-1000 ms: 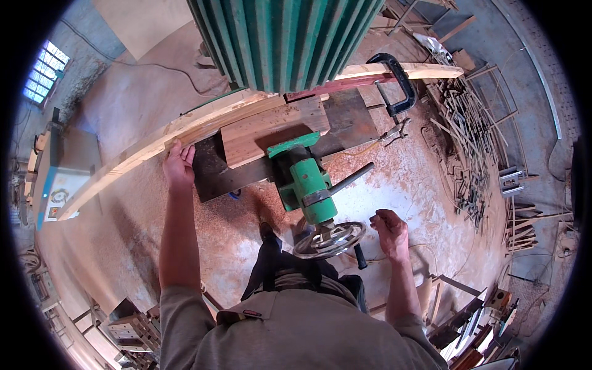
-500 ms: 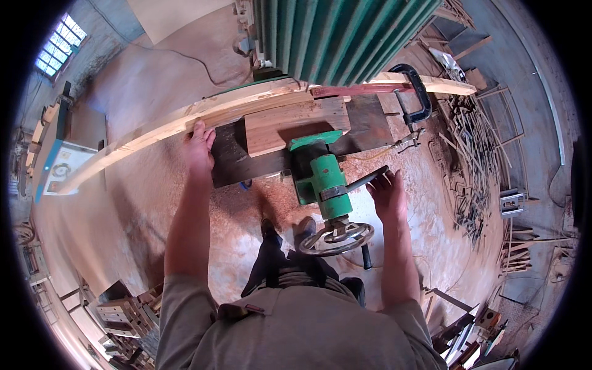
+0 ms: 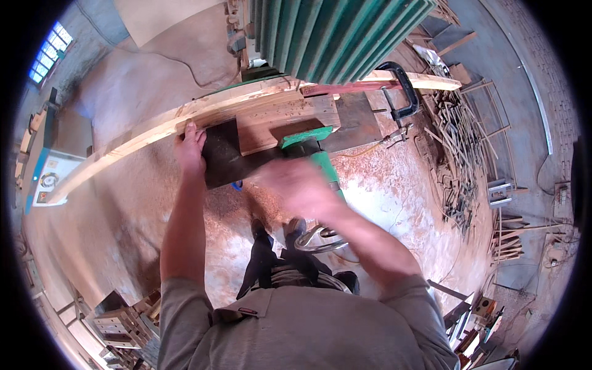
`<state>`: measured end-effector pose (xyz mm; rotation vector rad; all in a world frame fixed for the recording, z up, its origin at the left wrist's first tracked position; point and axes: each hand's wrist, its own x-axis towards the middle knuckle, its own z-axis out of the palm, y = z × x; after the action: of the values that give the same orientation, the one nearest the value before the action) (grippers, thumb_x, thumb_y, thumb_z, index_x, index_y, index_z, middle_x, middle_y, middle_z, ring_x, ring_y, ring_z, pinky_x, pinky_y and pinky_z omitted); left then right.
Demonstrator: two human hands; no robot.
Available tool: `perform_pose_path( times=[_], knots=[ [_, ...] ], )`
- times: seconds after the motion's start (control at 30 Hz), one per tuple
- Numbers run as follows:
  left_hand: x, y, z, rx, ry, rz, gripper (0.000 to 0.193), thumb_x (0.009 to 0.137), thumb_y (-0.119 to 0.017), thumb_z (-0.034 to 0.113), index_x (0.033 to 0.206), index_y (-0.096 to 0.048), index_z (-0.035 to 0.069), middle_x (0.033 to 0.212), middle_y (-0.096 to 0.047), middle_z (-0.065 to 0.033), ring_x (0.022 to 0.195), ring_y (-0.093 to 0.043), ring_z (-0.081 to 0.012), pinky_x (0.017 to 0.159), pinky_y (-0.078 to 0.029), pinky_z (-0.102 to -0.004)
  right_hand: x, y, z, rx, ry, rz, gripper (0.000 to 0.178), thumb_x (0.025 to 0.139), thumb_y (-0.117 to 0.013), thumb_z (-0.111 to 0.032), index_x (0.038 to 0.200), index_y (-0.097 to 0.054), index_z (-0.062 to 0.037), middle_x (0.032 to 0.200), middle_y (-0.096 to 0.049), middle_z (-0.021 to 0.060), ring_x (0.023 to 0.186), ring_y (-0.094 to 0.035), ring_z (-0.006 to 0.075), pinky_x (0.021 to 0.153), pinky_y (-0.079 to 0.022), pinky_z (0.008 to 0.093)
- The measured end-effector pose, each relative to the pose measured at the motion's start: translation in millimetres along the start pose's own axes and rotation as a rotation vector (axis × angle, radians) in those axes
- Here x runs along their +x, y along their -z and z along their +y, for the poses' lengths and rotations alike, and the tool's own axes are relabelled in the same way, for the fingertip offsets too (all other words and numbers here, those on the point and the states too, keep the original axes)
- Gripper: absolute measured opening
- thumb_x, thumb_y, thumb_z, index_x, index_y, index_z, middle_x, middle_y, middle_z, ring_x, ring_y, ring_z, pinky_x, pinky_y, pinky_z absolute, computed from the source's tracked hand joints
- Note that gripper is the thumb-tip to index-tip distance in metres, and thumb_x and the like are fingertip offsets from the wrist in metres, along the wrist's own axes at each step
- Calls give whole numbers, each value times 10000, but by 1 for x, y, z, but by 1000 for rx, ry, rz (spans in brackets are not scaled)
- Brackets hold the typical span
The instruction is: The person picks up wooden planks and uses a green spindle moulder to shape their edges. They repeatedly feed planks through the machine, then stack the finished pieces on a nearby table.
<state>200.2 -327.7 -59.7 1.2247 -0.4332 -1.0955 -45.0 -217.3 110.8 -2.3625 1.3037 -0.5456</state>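
Note:
My left hand (image 3: 192, 147) is at the left end of a wooden board (image 3: 271, 100), its fingers closed on the edge. That board lies along a long pale wooden beam (image 3: 142, 131), which runs across the machine. My right hand (image 3: 295, 185) reaches leftward over the green clamp cylinder (image 3: 325, 165) of the machine; motion smears its fingers. A thick wood block (image 3: 262, 127) sits on the dark machine table (image 3: 226, 163), with the green pressing pad (image 3: 307, 137) over its near edge. My right forearm partly covers the metal handwheel (image 3: 320, 248) and hides the lever.
A ribbed green machine housing (image 3: 342, 40) rises at the far side. A black C-clamp (image 3: 407, 92) grips the beam on the right, beside a reddish wood strip (image 3: 348, 87). Scrap wood sticks (image 3: 459, 157) are heaped at the right. A white-and-blue cabinet (image 3: 54, 176) stands left.
My right hand has left the clamp lever and swung left across the green cylinder. The left hand stays at the wood. The whole view has shifted slightly.

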Motion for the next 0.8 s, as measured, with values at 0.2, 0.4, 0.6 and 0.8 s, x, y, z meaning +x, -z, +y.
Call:
perform_pose_path(
  times=[0.2, 0.4, 0.6, 0.8],
  knots=[
    [-3, 2, 5, 4, 9, -27, 396, 868, -638, 227, 1151, -473, 4, 1089, -547, -94, 952, -582, -198, 818, -510, -321, 31, -17, -30, 137, -280, -473, 438, 869, -490, -419, 847, -676, -23, 864, -658, 184, 850, -630, 349, 788, -486, 440],
    [-6, -2, 4, 34, 12, -36, 404, 878, -619, 231, 1173, -468, 0, 1092, -547, -98, 950, -581, -206, 825, -508, -331, 31, -56, -27, 13, -390, -561, 433, 857, -533, -426, 889, -661, -14, 884, -657, 192, 865, -627, 359, 761, -497, 438],
    [11, -3, -9, 12, 59, -61, 456, 875, -626, 240, 1210, -430, 1, 1107, -544, -109, 935, -608, -223, 822, -518, -326, -17, 19, 16, 435, -163, 307, 393, 856, -605, -359, 1020, -600, -2, 881, -638, 184, 860, -635, 323, 750, -504, 400],
    [15, 9, -11, -26, 18, 35, 490, 893, -595, 287, 1230, -405, -13, 1118, -539, -137, 932, -618, -238, 820, -526, -330, -59, 357, 99, 164, -277, 926, 626, 888, -470, -561, 1156, -559, -2, 1148, -584, 151, 1014, -565, 237, 939, -411, 362]
  ],
)
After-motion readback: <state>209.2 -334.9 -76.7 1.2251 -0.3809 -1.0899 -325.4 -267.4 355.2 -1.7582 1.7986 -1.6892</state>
